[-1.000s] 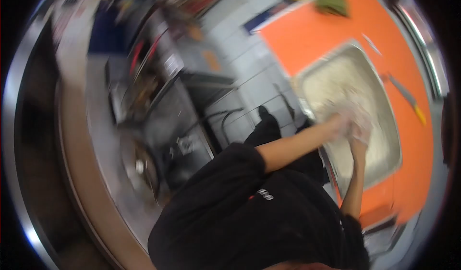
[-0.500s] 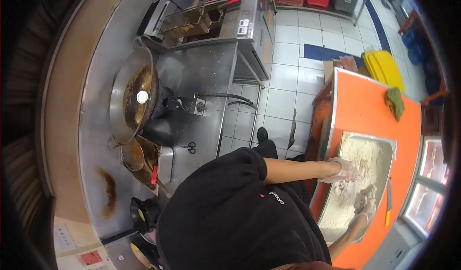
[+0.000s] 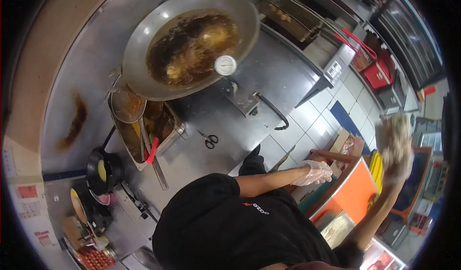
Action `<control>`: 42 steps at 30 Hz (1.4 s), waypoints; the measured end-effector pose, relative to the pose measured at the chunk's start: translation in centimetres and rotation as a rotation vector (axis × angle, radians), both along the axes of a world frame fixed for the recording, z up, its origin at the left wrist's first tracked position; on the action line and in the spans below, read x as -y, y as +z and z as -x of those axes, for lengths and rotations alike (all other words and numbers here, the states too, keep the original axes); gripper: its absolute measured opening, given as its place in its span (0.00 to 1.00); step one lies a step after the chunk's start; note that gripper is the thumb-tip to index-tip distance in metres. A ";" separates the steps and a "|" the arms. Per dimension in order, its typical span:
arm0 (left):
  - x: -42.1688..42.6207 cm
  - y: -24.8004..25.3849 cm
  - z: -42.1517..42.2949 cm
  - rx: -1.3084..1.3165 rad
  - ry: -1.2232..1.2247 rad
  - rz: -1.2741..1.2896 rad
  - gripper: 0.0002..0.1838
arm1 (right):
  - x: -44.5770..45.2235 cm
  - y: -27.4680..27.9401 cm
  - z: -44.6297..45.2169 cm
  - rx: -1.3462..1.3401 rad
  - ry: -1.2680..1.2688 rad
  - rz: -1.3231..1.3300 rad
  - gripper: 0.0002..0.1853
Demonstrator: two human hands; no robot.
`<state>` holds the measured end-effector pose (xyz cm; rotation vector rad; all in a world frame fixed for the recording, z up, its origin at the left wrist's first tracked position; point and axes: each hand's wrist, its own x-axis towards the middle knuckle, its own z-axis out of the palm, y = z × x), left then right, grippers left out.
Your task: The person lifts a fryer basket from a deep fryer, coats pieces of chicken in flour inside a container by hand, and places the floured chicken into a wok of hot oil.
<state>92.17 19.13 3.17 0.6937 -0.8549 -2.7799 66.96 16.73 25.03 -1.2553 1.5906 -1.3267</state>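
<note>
My left hand (image 3: 315, 173), in a clear plastic glove dusted white, hangs in front of my body near the orange-topped table (image 3: 353, 190). Its fingers are curled together and nothing shows in them. Raised at the right is my right hand (image 3: 399, 166), gloved too and smeared by motion. It grips a pale flour-coated piece of food (image 3: 394, 131), too blurred to tell its kind. The metal tray of flour (image 3: 338, 229) shows partly behind my right forearm. In the large wok (image 3: 137, 61), golden pieces (image 3: 206, 42) bubble in dark oil.
A round thermometer dial (image 3: 225, 65) sits at the wok's rim. Below it are a strainer (image 3: 128, 107) over a metal pan, red-handled tongs (image 3: 152, 151) and black scissors (image 3: 209, 140). A deep fryer with baskets (image 3: 288, 18) stands beyond. A gas hose (image 3: 276, 111) curves off the counter edge.
Both hands have come out of the flour tray. My right hand has risen with the coated piece, and my left has drawn back toward my body. The view has swung toward the wok.
</note>
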 end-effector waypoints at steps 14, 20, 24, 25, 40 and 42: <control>5.7 -1.5 -9.8 -0.214 0.542 0.014 0.14 | 40.9 0.3 -54.5 -0.070 1.377 -0.191 0.20; 5.2 -2.1 -12.2 -0.203 0.697 -0.023 0.19 | 43.9 -8.3 -68.6 -0.798 1.535 0.031 0.19; 4.6 -1.9 -13.4 -0.245 0.704 -0.025 0.24 | 43.9 -10.9 -72.0 -0.720 1.610 0.051 0.19; 4.5 -2.0 -13.3 -0.240 0.691 -0.026 0.24 | 42.8 -8.3 -71.7 -0.946 1.457 0.128 0.19; -1.5 -2.7 0.0 -0.186 0.080 0.067 0.15 | 17.5 11.7 -18.1 0.201 0.625 0.274 0.10; -3.8 0.4 2.4 -0.242 0.001 0.128 0.16 | 5.9 7.9 -9.8 0.033 0.114 0.263 0.07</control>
